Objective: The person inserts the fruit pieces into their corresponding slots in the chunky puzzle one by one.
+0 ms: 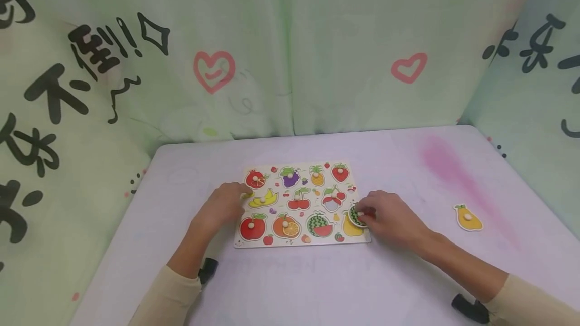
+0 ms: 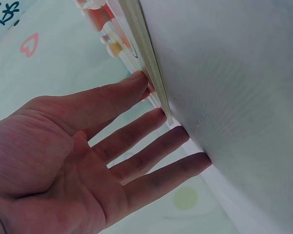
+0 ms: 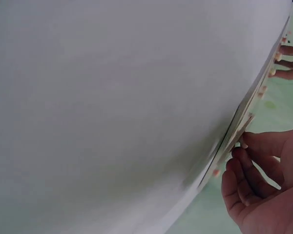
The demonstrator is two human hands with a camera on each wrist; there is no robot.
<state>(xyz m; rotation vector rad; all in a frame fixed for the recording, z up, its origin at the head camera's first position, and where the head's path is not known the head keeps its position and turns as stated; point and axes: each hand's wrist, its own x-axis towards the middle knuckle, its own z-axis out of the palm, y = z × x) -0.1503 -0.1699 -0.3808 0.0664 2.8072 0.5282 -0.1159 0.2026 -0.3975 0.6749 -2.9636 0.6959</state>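
A fruit knob-puzzle board (image 1: 281, 205) lies flat on the table. My right hand (image 1: 391, 218) pinches a round green-striped watermelon piece (image 1: 356, 215), tilted over the pear picture (image 1: 351, 228) at the board's lower right corner. In the right wrist view my right hand (image 3: 268, 183) has thumb and finger at a small knob, the other fingers curled. My left hand (image 1: 224, 205) rests at the board's left edge near the bananas (image 1: 264, 199). The left wrist view shows the left hand (image 2: 83, 151) with extended fingers, thumb touching the board's edge (image 2: 149, 53).
A yellow pear piece (image 1: 468, 218) with a knob lies on the table to the right. Several other fruit pieces with knobs sit in the board, among them an apple (image 1: 252, 228). Printed curtains (image 1: 335, 64) hang behind the white table (image 1: 317, 286).
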